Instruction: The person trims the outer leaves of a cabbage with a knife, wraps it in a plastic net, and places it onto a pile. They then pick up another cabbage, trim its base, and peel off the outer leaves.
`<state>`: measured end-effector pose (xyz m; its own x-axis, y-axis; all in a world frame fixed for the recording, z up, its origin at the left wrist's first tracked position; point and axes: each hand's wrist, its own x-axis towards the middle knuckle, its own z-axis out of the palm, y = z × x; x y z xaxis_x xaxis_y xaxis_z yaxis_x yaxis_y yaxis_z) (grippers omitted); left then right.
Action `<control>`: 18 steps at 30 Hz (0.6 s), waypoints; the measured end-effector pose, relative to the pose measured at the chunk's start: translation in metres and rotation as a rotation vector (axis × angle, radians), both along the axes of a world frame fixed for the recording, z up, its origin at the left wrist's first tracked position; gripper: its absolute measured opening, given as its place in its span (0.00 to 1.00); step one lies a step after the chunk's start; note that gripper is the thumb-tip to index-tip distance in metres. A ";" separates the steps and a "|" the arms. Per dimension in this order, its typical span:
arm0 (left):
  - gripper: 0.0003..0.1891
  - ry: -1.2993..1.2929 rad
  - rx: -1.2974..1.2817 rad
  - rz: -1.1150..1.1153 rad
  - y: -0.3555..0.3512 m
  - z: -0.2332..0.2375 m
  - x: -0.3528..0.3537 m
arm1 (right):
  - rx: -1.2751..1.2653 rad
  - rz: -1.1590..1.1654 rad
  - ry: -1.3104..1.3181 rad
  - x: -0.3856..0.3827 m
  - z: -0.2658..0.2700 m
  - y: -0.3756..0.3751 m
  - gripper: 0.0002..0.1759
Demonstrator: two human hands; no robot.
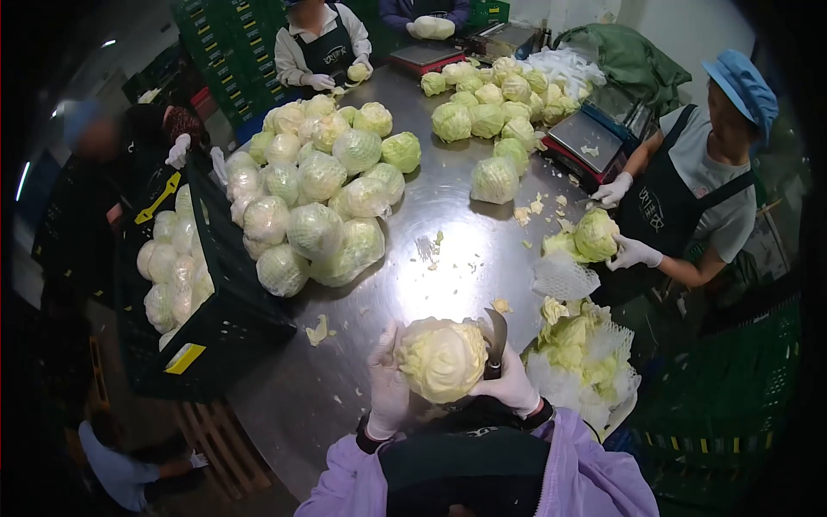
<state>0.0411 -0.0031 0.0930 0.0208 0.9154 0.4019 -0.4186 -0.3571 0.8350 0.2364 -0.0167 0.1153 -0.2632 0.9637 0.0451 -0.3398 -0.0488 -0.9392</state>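
Note:
A pale cabbage (442, 362) is held up at the near edge of the steel table, in front of my body. My gloved left hand (389, 383) cups its left side. On the other side, my gloved right hand (513, 384) grips a curved-blade knife (497, 334) by its dark handle, with the blade pointing up and away. Fingers of the right hand also touch the cabbage's lower right side. Just beyond the right hand lies a small leaf scrap (501, 306); to its right is a heap of trimmed leaves (573, 349) with white foam netting.
Wrapped cabbages (314, 228) are piled on the left of the steel table (405, 297), beside a dark crate (245, 323) of cabbages. More cabbages (487, 121) and a scale (588, 140) stand farther back. A co-worker (689, 181) trims a cabbage at right; others stand at the far side.

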 end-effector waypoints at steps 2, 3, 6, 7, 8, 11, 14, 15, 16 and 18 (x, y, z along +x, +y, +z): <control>0.32 -0.097 -0.086 -0.028 -0.003 0.002 -0.002 | -0.020 -0.018 0.006 -0.001 -0.004 -0.006 0.60; 0.39 -0.029 -0.069 -0.063 0.000 0.008 -0.005 | -0.031 -0.037 0.046 -0.001 -0.005 -0.008 0.59; 0.52 0.034 -0.292 -0.342 -0.006 -0.016 -0.021 | -0.050 -0.023 0.037 0.000 -0.010 -0.016 0.57; 0.58 0.027 -0.529 -0.588 -0.008 -0.022 -0.025 | -0.054 0.008 -0.014 -0.001 -0.011 -0.015 0.55; 0.58 0.029 -0.524 -0.585 -0.013 -0.026 -0.026 | -0.050 0.011 -0.012 -0.003 -0.008 -0.015 0.55; 0.57 -0.368 -0.716 -0.604 -0.022 -0.021 -0.018 | -0.005 -0.068 -0.150 -0.011 0.005 -0.016 0.49; 0.53 -0.435 -0.725 -0.456 -0.022 -0.008 -0.002 | 0.053 -0.186 -0.522 -0.011 0.012 -0.019 0.42; 0.53 -0.437 -0.720 -0.459 -0.023 -0.011 -0.002 | 0.122 -0.246 -0.629 -0.012 0.015 -0.024 0.36; 0.50 -0.463 -0.728 -0.437 -0.024 -0.016 -0.003 | 0.188 -0.305 -0.735 -0.014 0.018 -0.026 0.31; 0.47 -0.487 -0.736 -0.416 -0.025 -0.019 -0.004 | 0.296 -0.357 -0.717 -0.024 0.020 -0.023 0.27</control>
